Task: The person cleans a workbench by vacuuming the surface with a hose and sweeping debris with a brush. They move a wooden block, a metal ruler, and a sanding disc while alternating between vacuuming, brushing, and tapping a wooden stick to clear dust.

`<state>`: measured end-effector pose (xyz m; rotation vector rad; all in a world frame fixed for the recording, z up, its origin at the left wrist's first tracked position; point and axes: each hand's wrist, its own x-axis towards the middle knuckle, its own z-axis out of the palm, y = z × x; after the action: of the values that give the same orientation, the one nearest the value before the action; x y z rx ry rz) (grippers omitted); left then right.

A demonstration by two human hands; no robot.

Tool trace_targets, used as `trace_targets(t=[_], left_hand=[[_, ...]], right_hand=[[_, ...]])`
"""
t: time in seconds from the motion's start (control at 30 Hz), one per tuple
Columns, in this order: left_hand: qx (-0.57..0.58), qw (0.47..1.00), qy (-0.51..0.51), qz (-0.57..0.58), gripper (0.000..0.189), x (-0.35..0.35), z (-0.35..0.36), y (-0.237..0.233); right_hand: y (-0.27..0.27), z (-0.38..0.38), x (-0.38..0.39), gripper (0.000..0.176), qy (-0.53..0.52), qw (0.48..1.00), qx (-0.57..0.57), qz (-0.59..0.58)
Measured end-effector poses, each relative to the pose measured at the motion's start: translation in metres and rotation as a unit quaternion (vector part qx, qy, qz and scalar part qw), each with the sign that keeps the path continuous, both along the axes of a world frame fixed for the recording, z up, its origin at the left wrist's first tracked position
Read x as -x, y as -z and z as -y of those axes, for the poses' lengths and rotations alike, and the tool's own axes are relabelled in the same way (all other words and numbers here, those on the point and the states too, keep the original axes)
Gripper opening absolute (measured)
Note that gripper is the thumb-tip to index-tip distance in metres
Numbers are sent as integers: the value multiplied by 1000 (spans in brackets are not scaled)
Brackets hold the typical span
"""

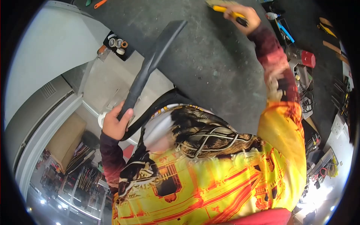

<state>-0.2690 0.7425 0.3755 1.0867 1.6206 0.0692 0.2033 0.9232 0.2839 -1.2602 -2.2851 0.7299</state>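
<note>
My left hand (115,123) is closed around the lower end of a black vacuum crevice nozzle (150,62). The nozzle's flat slanted tip points up and to the right, above the dark grey surface (210,56). In my right hand (245,18), at the upper right, is a brush (220,7) with a yellow and black handle. Its pale bristle end is partly cut off by the top edge of the view. A black hose (152,107) curves from near my left hand past my shirt.
Rolls of tape (117,43) sit in a black tray at left, beside a pale panel (56,41). An orange tool (100,4) lies at the top. A red cup (308,59) and various tools line the right side. Shelves (71,168) stand lower left.
</note>
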Motion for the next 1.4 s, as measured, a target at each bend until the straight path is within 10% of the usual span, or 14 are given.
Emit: trace_targets(t=[0.2, 0.33, 0.67, 0.9, 1.2, 1.4], left_hand=[[-48, 998, 16, 22, 46, 9, -11, 17], [-52, 997, 45, 42, 46, 13, -28, 21], [-186, 953, 224, 84, 36, -20, -85, 48], [-82, 959, 236, 135, 36, -40, -110, 54], [-76, 963, 220, 138, 37, -28, -101, 65], [-100, 977, 160, 97, 40, -26, -71, 44]], right_hand=[[-29, 157, 20, 24, 198, 947, -141, 210], [-20, 222, 73, 32, 227, 958, 16, 174], [105, 235, 164, 11, 354, 905, 39, 231], [115, 241, 148, 10, 371, 892, 97, 240], [35, 250, -48, 21, 648, 680, 186, 288], [14, 137, -133, 34, 692, 680, 126, 205]])
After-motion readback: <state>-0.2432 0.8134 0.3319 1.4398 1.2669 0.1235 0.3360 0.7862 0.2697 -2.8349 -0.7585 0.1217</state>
